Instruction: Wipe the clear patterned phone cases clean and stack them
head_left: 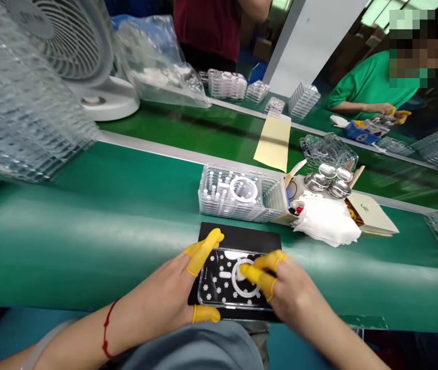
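head view: our left hand (167, 295) clamps clear phone case (216, 288) between forefinger and thumb, over black mat (249, 237); our right hand (293, 300) fingertips bunched narrow, pressing white ring (234, 281) on case; stacked cases (242, 194) beyond fingertips.

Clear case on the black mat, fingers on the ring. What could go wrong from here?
1. Fingertips of the right hand press on the white ring; uneven pressure might seat it off-centre or tilted.
2. The left hand pins the clear case only at its edges with two capped fingers, so it may slip on the black mat.
3. The mat lies at the near edge of the green belt, so a slipped case could drop off.
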`<action>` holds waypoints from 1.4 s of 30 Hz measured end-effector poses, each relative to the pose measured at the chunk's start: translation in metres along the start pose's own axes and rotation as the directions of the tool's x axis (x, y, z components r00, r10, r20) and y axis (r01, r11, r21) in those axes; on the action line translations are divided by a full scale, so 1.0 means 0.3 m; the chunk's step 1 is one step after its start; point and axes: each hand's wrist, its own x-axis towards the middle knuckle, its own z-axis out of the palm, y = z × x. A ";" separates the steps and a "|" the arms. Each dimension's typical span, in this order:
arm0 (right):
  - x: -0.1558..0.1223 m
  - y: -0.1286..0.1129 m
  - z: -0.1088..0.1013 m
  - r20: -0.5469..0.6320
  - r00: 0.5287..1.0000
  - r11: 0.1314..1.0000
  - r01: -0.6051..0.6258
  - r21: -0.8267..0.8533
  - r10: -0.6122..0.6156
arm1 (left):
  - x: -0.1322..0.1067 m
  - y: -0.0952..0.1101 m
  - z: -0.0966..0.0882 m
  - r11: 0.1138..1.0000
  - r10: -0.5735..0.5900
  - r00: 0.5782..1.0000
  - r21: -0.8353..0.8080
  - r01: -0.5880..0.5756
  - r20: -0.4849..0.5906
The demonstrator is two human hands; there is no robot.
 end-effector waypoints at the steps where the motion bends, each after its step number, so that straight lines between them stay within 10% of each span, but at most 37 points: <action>1: 0.003 0.007 -0.005 -0.014 1.000 0.998 -0.020 -0.051 0.019 | -0.002 -0.002 -0.001 1.000 0.006 1.000 0.007 -0.006 0.002; 7: -0.027 0.016 -0.058 0.196 0.979 0.988 0.030 0.152 -0.060 | -0.007 0.007 -0.007 0.999 0.023 1.000 0.034 -0.023 0.003; 11: -0.045 0.087 -0.100 0.118 0.992 0.999 0.049 -0.009 -0.048 | -0.006 0.016 -0.015 1.000 0.011 1.000 0.010 -0.011 0.015; 20: 0.152 -0.035 0.058 0.134 0.974 0.982 0.172 0.078 -0.182 | 0.008 0.014 -0.016 0.998 -0.013 1.000 -0.061 0.012 -0.005; 29: -0.051 0.070 -0.155 0.344 0.931 0.981 0.060 0.187 -0.123 | 0.012 0.016 -0.023 0.999 -0.010 0.999 -0.040 0.011 0.039; 35: -0.036 0.071 -0.107 0.123 0.992 0.999 0.011 -0.048 -0.005 | 0.010 0.015 -0.033 1.000 -0.007 0.999 0.010 0.007 0.045; 42: -0.041 0.085 -0.143 0.265 0.963 0.998 0.029 0.055 -0.043 | 0.008 0.005 -0.033 0.999 -0.011 1.000 0.045 0.010 0.017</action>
